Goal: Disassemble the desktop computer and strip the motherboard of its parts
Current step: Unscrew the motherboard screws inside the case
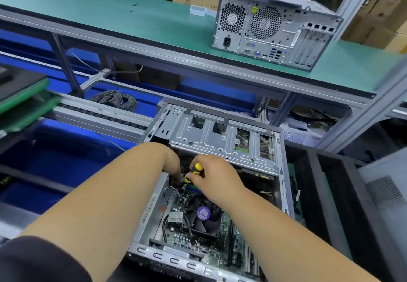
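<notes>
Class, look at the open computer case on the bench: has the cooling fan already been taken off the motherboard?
No, the fan with its purple centre label sits on the motherboard inside the open case.

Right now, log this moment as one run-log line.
stage: stripping open case | right hand: holds yellow-black screwdriver | left hand: reaching among cables, hold unclear | CPU fan: still mounted

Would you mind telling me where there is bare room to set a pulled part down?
The green shelf lies bare left of the spare tower. Inside the open case it is crowded: both hands, the screwdriver and the fan.
</notes>
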